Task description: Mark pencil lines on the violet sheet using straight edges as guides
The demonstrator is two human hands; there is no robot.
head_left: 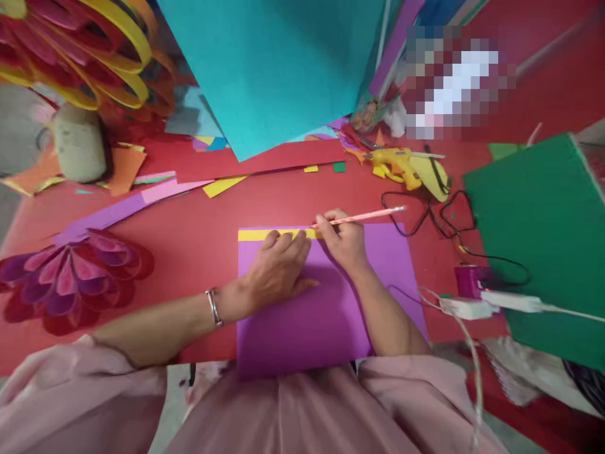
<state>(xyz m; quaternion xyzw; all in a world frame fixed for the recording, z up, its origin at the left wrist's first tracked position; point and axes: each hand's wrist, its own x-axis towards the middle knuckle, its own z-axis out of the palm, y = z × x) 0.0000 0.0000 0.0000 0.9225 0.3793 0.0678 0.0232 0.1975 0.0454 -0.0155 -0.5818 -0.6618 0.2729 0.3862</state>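
Observation:
A purple paper sheet [312, 315] lies in front of me on the red table [198, 221]. A narrow yellow strip [253, 234] runs along its far edge. My left hand [276, 268] lies flat on the sheet, fingers stretched out, pressing down on the yellow strip. My right hand [345, 239] is closed round a pink pencil [363, 217], whose tip touches the sheet at the strip's right end. A silver bangle [213, 308] sits on my left wrist.
A yellow glue gun [411, 169] with a black cord [454, 233] lies at the back right. A green sheet [543, 246] stands to the right, a teal sheet [274, 69] leans behind. A purple-pink paper flower [70, 277] lies left, with paper scraps around.

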